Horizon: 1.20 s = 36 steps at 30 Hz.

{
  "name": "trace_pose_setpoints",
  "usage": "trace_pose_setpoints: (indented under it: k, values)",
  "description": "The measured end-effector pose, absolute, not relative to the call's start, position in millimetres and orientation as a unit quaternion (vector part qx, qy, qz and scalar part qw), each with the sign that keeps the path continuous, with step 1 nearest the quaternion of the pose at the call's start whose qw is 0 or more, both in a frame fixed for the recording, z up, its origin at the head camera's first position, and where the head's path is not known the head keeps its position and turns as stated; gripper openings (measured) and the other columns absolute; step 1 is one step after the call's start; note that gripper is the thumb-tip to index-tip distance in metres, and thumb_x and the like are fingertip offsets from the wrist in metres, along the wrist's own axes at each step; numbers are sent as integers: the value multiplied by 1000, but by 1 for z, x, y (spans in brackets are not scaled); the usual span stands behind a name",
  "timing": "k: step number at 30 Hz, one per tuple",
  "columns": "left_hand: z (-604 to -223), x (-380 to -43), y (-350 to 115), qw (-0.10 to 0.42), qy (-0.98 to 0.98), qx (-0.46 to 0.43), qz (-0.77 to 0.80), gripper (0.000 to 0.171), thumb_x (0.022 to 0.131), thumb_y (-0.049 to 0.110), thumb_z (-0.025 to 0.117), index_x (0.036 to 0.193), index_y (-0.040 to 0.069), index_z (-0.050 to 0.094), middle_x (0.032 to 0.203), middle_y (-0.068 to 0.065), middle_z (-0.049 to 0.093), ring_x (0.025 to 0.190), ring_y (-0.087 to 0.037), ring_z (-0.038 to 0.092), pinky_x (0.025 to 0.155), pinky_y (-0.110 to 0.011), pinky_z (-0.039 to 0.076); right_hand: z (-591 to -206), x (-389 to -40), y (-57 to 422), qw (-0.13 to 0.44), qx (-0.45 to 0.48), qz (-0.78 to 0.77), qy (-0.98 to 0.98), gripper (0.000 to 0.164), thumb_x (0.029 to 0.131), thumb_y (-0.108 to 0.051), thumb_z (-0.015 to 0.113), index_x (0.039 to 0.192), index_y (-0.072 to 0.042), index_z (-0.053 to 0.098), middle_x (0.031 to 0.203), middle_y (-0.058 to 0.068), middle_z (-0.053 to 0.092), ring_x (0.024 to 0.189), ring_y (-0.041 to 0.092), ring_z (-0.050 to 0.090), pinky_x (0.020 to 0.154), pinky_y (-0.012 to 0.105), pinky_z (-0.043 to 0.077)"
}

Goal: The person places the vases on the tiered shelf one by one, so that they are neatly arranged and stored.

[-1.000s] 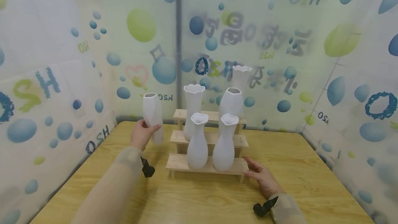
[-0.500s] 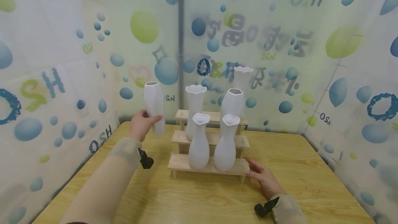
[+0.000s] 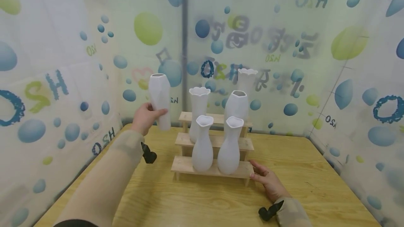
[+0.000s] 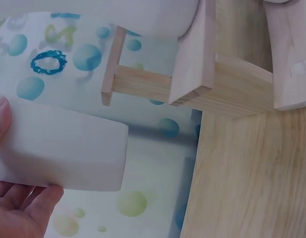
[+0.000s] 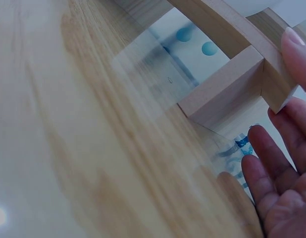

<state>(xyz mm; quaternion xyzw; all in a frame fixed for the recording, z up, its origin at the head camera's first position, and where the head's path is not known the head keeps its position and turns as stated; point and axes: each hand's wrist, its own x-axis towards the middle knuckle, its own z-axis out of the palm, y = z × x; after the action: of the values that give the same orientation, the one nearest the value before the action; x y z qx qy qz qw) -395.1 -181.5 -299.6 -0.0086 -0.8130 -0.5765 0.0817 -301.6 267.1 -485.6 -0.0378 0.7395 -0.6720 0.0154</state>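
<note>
My left hand (image 3: 143, 118) grips a white faceted vase (image 3: 159, 94) near its lower part, thumb across the front. The vase is raised above the table, left of a three-step wooden stand (image 3: 180, 164), and leans slightly. Its base end (image 4: 93, 153) points toward the stand in the left wrist view. My right hand (image 3: 268, 181) pinches the right end of the stand's lowest step (image 5: 279, 94), thumb above and fingers below. Two curvy-necked vases (image 3: 202, 150) stand on that step. Behind them are a fluted-rim vase (image 3: 199, 106) and another faceted vase (image 3: 237, 104), their lower parts partly hidden.
A taller fluted-rim vase (image 3: 247, 80) stands at the back right of the stand. The wooden table (image 3: 202, 202) extends around the stand. Printed curtains (image 3: 151, 55) with drop shapes close off the back and both sides. Black wrist mounts (image 3: 269, 211) stick out below both hands.
My left hand has lifted the faceted vase higher and shifted it slightly right. The right hand stays on the stand's end; the head view has shifted slightly.
</note>
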Motion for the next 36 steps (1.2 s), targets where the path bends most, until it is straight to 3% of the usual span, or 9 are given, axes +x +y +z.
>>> trace_pose_setpoints:
  k: [16,30,36]
  values:
    - [-270,-398,-166,86,-813,-45,-574,77,82,42,76,140,4,42,138,-14,50,125,-30,48,104,-53,37,-484,-302,266,15,-29,-673,739,64,88,-12,68,145,0,40,140,26,45,128,32,41,107,49,27]
    - [-265,-413,-140,108,-794,-41,-597,70,80,36,79,133,2,49,130,-14,56,117,-29,52,101,-48,40,-488,-304,267,12,-32,-675,737,61,89,-11,68,144,0,42,139,23,47,126,28,44,107,49,26]
    - [-266,-416,-132,97,-793,-30,-601,71,80,39,78,136,6,47,135,-12,54,121,-29,50,104,-50,37,-488,-304,267,10,-28,-676,736,61,88,-11,68,143,0,43,138,23,49,124,26,46,100,39,35]
